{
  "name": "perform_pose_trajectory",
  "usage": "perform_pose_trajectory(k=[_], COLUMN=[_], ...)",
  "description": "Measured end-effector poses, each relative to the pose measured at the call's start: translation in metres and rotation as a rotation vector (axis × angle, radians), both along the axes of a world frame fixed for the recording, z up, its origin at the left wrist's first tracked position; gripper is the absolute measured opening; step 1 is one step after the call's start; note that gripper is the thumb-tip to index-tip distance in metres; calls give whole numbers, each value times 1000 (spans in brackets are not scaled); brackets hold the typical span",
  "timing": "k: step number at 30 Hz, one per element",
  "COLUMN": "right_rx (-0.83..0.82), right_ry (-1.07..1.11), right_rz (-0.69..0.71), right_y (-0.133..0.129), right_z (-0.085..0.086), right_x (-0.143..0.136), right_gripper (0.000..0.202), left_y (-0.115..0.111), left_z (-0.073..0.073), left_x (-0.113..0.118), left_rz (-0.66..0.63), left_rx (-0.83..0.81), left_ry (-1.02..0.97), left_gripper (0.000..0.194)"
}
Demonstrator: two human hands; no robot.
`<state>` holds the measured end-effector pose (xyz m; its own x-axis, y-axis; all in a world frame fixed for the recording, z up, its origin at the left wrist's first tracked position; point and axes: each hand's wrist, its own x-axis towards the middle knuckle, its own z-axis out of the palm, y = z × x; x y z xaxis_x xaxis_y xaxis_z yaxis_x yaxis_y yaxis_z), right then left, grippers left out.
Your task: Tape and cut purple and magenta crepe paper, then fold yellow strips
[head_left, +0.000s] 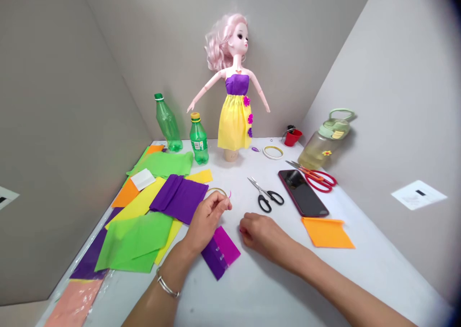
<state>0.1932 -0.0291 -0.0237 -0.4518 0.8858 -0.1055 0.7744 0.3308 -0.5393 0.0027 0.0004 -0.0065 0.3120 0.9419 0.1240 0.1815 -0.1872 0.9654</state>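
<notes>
I saw L hand pinching pink sliver, R hand curled, hold unclear; slack pinch cd've dropped it.

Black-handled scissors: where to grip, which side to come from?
I'd take the black-handled scissors by the handle loops, coming from the near side with the right hand, which is closest. They lie flat, loops toward the person, with the slightly parted blades pointing away, so this approach should keep clear of the tips.
</notes>
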Motion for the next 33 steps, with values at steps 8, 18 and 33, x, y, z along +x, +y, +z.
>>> perform_pose_trajectory(k=[8, 18, 33], right_rx=[-530, -560, 56], right_ry=[969, 1208, 756], right_rz=[-429, -573, -635], right_y=[-20, -49, -109], right_z=[22, 20, 16], right_x=[8, 12, 19], right_gripper=[28, 28, 18], left_y=[-21, -30, -60], left_z=[8, 2, 1], left_x=[15, 23, 60], left_rz=[-260, -337, -338], left_rx=[58, 131, -332], left_ry=[46, 193, -20], left_gripper=[27, 27, 26])
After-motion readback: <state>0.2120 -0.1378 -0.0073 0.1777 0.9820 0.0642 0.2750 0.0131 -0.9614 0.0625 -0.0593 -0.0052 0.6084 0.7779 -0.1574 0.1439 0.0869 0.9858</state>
